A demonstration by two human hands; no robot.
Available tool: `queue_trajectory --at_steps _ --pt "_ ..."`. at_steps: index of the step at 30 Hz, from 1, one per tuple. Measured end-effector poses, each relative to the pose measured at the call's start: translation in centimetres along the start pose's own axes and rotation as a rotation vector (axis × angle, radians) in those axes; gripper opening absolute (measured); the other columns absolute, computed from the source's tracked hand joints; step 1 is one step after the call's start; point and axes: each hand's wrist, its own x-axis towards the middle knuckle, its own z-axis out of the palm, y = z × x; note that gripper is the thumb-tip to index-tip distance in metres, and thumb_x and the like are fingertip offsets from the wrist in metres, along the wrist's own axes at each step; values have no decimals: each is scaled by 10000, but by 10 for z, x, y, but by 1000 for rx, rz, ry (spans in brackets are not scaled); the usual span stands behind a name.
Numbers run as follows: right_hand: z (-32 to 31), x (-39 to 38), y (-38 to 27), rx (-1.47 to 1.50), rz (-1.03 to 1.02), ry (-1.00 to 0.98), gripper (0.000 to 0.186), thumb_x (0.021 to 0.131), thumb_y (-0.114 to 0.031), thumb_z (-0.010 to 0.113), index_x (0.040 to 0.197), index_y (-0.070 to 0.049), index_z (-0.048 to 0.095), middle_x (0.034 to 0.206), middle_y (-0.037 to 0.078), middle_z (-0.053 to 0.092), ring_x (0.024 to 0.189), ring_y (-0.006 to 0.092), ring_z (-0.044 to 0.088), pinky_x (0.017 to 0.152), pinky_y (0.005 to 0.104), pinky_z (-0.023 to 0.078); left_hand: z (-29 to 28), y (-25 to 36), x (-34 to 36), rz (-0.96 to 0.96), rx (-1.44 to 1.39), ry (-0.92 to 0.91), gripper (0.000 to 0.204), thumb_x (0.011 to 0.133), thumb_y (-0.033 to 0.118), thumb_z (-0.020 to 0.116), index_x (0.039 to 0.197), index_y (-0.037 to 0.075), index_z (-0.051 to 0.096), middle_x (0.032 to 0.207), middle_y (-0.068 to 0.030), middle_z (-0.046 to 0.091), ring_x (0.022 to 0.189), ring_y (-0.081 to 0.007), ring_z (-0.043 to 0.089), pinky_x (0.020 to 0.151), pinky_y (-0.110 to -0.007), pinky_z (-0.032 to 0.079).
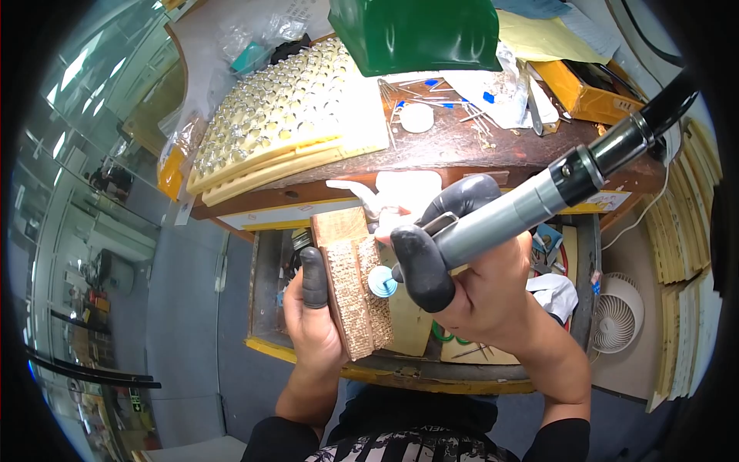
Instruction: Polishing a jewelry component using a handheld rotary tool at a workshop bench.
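Observation:
My left hand (317, 333), its thumb in a black finger cover, is closed round a brown wooden block (342, 225) held upright with a rough, nubbly golden face. Its other fingers are mostly hidden behind the block. My right hand (481, 296) grips a grey rotary handpiece (508, 219) like a pen, with black covers on the thumb and forefinger. At the handpiece's tip a small light-blue round disc (382, 282) lies over the right edge of the rough face; whether it touches cannot be made out. Pinkish fingertips and something white show behind the handpiece.
An open drawer (269, 327) with tools and cloth lies under my hands. On the bench stand a board of many small shiny pieces (269, 115), a green shade (416, 35), a white round pad (416, 118) and scattered burs. A fan (618, 314) stands at right.

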Motion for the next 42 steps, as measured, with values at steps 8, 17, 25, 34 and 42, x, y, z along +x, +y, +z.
queue_trajectory --at_steps 8,17,25,34,42 --pt "1 2 6 26 -69 10 89 887 -64 696 836 -7 742 684 52 664 677 171 629 609 302 503 -17 -3 2 12 -114 -235 469 1095 351 401 1244 -52 590 1122 -134 673 1011 -177 663 905 -307 526" --pt "3 1 4 -44 -65 11 65 887 -40 698 856 10 726 695 64 662 638 134 633 577 275 492 -4 -4 0 19 -21 2 457 1065 379 488 1167 -42 634 991 -118 712 828 -154 688 731 -288 565" --pt "4 1 5 -16 -53 21 84 891 -42 690 853 10 745 691 55 667 662 153 625 595 294 496 -10 -5 1 21 6 -55 450 1066 374 487 1163 -38 640 990 -119 713 837 -155 691 735 -289 568" --pt "0 2 7 -60 -79 -10 79 874 -36 694 846 3 757 665 40 666 672 160 612 601 291 485 -10 -7 0 21 -28 -8 414 1063 351 504 1145 -27 651 996 -113 718 857 -154 692 757 -284 563" --pt "2 2 7 -55 -67 9 72 862 -24 696 837 -2 760 659 33 670 665 158 608 596 293 483 -12 -7 0 32 -22 -25 427 1064 359 500 1141 -32 653 997 -115 718 859 -149 691 759 -279 560"
